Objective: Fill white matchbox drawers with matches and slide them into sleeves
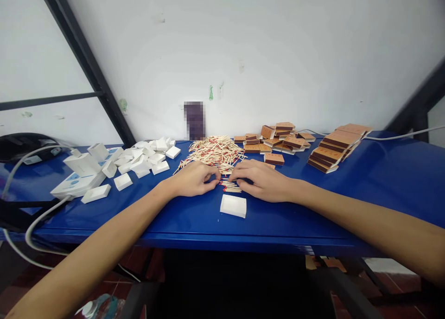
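Note:
A small row of red-headed matches (232,188) lies on the blue table between my two hands. My left hand (200,179) is closed in a pinch at the red-tipped ends, thumb and forefinger against match heads. From the other side, my right hand (259,180) curls its fingers and thumb round the bare ends of matches. Just behind both hands spreads a large loose heap of matches (217,152). Nearer me, a white matchbox tray (233,205) lies by itself; its inside is hard to make out.
Several white trays (141,157) are piled at the left, beside a white power adapter (81,164) on a flat white box (77,183). Brown matchboxes (287,138) lie scattered behind my right hand. A leaning stack of matchboxes (339,145) stands farther right. Cables run along the left edge.

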`<state>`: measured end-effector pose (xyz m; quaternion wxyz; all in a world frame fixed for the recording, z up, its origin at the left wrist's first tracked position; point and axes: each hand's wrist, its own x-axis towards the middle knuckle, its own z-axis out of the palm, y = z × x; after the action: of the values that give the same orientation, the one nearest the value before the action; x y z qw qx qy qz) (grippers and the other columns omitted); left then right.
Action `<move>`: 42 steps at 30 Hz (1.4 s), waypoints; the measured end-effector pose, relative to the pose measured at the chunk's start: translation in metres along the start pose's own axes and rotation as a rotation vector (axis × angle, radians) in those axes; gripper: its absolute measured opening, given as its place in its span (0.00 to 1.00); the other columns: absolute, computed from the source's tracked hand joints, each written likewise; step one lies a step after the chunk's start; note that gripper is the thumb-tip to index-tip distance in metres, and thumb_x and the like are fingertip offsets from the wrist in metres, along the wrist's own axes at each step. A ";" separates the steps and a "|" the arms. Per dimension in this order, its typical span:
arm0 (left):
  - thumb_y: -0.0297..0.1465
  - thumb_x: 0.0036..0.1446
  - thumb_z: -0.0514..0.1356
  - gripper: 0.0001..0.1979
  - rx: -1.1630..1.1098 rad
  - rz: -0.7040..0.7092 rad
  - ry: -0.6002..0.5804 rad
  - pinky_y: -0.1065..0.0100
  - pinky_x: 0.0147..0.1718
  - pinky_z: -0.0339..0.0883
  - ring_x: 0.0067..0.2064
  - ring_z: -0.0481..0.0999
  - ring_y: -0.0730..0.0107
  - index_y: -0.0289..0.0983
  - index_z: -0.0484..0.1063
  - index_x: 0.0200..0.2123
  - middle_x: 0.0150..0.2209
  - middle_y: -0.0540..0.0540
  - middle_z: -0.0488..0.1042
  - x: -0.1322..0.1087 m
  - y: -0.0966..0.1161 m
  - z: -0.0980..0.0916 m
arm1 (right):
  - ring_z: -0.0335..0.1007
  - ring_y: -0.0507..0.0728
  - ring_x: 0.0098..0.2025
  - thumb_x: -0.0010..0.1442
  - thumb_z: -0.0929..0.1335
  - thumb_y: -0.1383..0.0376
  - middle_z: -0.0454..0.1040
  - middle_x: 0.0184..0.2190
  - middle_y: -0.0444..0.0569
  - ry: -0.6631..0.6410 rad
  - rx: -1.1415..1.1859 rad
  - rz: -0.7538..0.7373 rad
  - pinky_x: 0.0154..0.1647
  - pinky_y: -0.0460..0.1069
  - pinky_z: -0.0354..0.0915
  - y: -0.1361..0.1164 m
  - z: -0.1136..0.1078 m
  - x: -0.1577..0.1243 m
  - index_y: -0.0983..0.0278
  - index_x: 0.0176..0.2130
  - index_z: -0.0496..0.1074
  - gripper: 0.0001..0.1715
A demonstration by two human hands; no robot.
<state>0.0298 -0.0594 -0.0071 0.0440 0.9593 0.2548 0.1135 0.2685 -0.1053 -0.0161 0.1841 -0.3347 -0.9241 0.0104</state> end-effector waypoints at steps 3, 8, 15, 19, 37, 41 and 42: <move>0.29 0.56 0.57 0.07 0.000 0.002 -0.003 0.71 0.26 0.52 0.23 0.64 0.76 0.38 0.75 0.35 0.20 0.55 0.66 0.000 0.000 0.000 | 0.69 0.57 0.39 0.63 0.61 0.71 0.76 0.38 0.51 -0.006 -0.003 0.005 0.41 0.52 0.59 0.000 0.000 -0.001 0.64 0.42 0.76 0.16; 0.29 0.56 0.57 0.08 0.003 0.009 0.001 0.71 0.27 0.53 0.23 0.65 0.75 0.38 0.75 0.36 0.21 0.55 0.67 0.000 0.000 0.000 | 0.69 0.58 0.39 0.64 0.61 0.70 0.76 0.39 0.52 -0.006 -0.011 0.008 0.41 0.52 0.59 0.000 0.001 -0.001 0.64 0.43 0.77 0.17; 0.30 0.58 0.56 0.08 0.000 0.009 0.006 0.71 0.27 0.53 0.23 0.65 0.75 0.38 0.76 0.37 0.20 0.55 0.65 0.000 0.002 0.000 | 0.70 0.58 0.40 0.63 0.61 0.70 0.76 0.39 0.52 0.013 0.058 -0.024 0.42 0.53 0.61 0.000 0.002 -0.001 0.64 0.45 0.76 0.16; 0.32 0.60 0.55 0.09 -0.010 0.000 0.004 0.71 0.26 0.52 0.23 0.64 0.75 0.38 0.76 0.37 0.20 0.54 0.64 0.000 0.002 0.001 | 0.70 0.58 0.40 0.65 0.61 0.69 0.76 0.38 0.52 0.022 0.101 -0.045 0.43 0.53 0.61 0.000 0.002 -0.001 0.64 0.46 0.75 0.15; 0.32 0.60 0.56 0.08 -0.049 0.026 -0.014 0.72 0.26 0.52 0.22 0.63 0.76 0.39 0.75 0.37 0.19 0.56 0.62 0.001 0.002 0.001 | 0.67 0.58 0.40 0.55 0.63 0.75 0.74 0.39 0.51 0.031 0.088 -0.016 0.43 0.52 0.61 0.003 0.009 -0.001 0.63 0.45 0.69 0.18; 0.34 0.62 0.56 0.09 -0.041 0.023 -0.021 0.72 0.27 0.52 0.22 0.63 0.75 0.38 0.75 0.38 0.20 0.55 0.63 0.001 0.002 0.001 | 0.68 0.58 0.41 0.58 0.63 0.74 0.74 0.40 0.51 0.037 0.098 -0.024 0.44 0.53 0.62 0.002 0.009 -0.001 0.63 0.45 0.69 0.16; 0.34 0.62 0.55 0.09 -0.038 0.019 -0.016 0.71 0.26 0.52 0.22 0.62 0.75 0.38 0.75 0.37 0.20 0.55 0.63 0.001 0.002 0.001 | 0.68 0.58 0.41 0.58 0.63 0.74 0.74 0.40 0.51 0.034 0.102 -0.025 0.44 0.53 0.62 0.002 0.008 -0.001 0.63 0.45 0.69 0.16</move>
<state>0.0315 -0.0608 -0.0078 0.0633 0.9616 0.2432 0.1108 0.2676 -0.1034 -0.0241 0.2166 -0.3135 -0.9232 0.0496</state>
